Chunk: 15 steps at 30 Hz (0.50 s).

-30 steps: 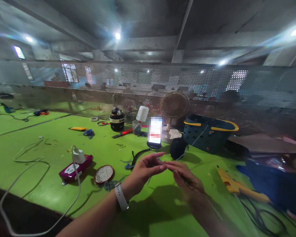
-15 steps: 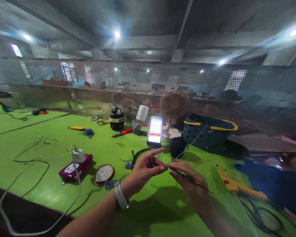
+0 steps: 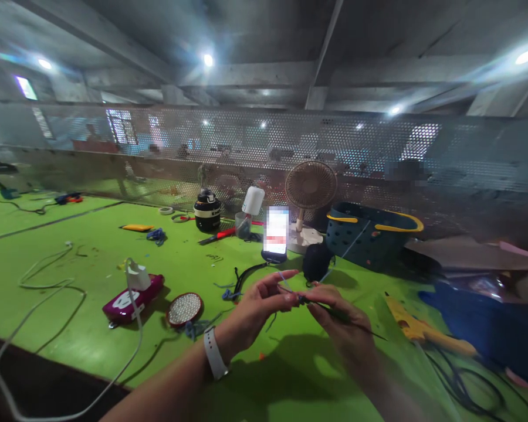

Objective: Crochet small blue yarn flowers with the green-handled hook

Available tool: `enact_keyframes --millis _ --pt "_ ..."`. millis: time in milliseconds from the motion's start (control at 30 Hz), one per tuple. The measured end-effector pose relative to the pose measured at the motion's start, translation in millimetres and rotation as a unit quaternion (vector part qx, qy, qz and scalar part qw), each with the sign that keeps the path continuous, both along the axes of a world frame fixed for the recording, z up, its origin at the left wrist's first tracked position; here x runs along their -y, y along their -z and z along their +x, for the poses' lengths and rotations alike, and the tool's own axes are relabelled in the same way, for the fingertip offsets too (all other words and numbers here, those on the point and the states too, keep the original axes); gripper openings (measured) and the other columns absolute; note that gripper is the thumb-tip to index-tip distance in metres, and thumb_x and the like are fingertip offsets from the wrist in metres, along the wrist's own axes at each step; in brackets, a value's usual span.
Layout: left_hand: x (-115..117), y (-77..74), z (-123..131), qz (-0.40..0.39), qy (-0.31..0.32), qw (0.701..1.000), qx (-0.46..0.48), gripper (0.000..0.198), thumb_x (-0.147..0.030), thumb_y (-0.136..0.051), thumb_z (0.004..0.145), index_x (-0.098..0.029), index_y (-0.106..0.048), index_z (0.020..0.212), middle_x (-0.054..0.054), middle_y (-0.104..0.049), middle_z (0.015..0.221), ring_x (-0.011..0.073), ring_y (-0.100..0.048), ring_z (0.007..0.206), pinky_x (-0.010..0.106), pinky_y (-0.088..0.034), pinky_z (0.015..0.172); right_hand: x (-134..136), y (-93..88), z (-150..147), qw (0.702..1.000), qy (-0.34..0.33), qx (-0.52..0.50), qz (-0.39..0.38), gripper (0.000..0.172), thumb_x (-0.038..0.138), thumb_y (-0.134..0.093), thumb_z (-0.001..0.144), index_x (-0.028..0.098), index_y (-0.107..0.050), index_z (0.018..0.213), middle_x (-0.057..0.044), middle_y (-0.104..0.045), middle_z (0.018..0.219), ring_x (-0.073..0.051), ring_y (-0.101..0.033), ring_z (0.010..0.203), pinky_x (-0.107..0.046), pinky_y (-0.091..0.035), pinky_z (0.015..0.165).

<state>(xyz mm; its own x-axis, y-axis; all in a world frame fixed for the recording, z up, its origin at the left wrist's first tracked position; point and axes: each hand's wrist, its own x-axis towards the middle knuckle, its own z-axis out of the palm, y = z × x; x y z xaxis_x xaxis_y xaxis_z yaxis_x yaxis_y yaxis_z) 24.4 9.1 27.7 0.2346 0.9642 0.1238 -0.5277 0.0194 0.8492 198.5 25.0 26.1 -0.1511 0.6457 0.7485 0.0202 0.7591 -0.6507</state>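
Note:
My left hand [image 3: 263,300], with a white watch band [image 3: 215,353] at the wrist, pinches a small dark bluish piece of crochet work [image 3: 302,299] between thumb and fingertip; its index finger is stretched out with grey-blue yarn [image 3: 284,280] over it. Facing it, my right hand [image 3: 345,316] is closed around a crochet hook [image 3: 374,334], whose thin dark end sticks out behind the hand. The hook's tip is at the work, too small to make out. A strand runs from the dark green basket [image 3: 361,249] down toward my hands.
Behind my hands stand a lit phone [image 3: 276,234], a dark round object [image 3: 315,262] and a fan [image 3: 310,187]. Leftward lie a purple power bank-like block [image 3: 134,302] with a white cable and a round studded disc [image 3: 185,309]. A yellow glue gun [image 3: 422,328] rests at right.
My hands have come closer together and tilted slightly, with the dark bluish work now showing between the fingertips. A loose yarn end now hangs below my left fingers.

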Motion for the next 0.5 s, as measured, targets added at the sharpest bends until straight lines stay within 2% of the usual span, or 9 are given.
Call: enact_keyframes --millis 100,200,300,400,500 --pt "2 -3.6 -1 0.004 -0.013 1.000 -0.015 0.051 -0.029 -0.083 0.070 -0.015 -0.067 0.117 0.005 -0.072 0.083 0.0122 -0.063 0.075 0.027 -0.043 0.074 -1 -1.1 2 1.000 -0.002 0.017 -0.024 0.009 0.036 -0.073 0.081 0.030 -0.078 0.086 -0.002 -0.075 0.082 -0.021 -0.069 0.082 -0.043 -0.056 0.088" --pt "3 -5.2 0 0.003 -0.032 0.999 -0.024 0.055 -0.022 -0.087 0.063 -0.016 -0.068 0.114 0.002 -0.071 0.074 0.0121 -0.063 0.070 0.027 -0.045 0.073 -2 2.4 3 0.999 -0.008 0.015 -0.039 0.007 0.034 -0.073 0.082 0.029 -0.077 0.084 -0.001 -0.075 0.081 -0.020 -0.069 0.081 -0.043 -0.055 0.088" --pt "2 -4.1 3 0.000 -0.040 0.999 -0.011 0.058 -0.017 -0.088 0.062 -0.016 -0.067 0.116 0.001 -0.071 0.073 0.0121 -0.064 0.072 0.029 -0.047 0.078 -1 7.9 2 0.998 0.015 0.019 -0.053 0.006 0.031 -0.071 0.083 0.029 -0.076 0.087 -0.002 -0.075 0.088 -0.022 -0.069 0.089 -0.040 -0.055 0.087" --pt "2 -3.4 7 0.001 -0.060 0.998 0.000 0.060 -0.017 -0.087 0.063 -0.017 -0.065 0.120 -0.001 -0.069 0.072 0.0105 -0.063 0.072 0.027 -0.047 0.079 0 12.1 -2 0.999 0.039 0.015 -0.016 0.009 0.027 -0.069 0.085 0.029 -0.073 0.092 -0.002 -0.074 0.095 -0.021 -0.067 0.095 -0.038 -0.053 0.091" --pt "3 -3.7 11 0.003 -0.075 0.997 0.010 0.060 -0.018 -0.085 0.066 -0.018 -0.063 0.122 -0.002 -0.068 0.071 0.0093 -0.061 0.072 0.025 -0.046 0.078 1 14.4 -6 0.997 0.054 0.023 0.054 0.012 0.024 -0.068 0.087 0.030 -0.071 0.097 0.000 -0.074 0.096 -0.019 -0.067 0.092 -0.037 -0.049 0.094"
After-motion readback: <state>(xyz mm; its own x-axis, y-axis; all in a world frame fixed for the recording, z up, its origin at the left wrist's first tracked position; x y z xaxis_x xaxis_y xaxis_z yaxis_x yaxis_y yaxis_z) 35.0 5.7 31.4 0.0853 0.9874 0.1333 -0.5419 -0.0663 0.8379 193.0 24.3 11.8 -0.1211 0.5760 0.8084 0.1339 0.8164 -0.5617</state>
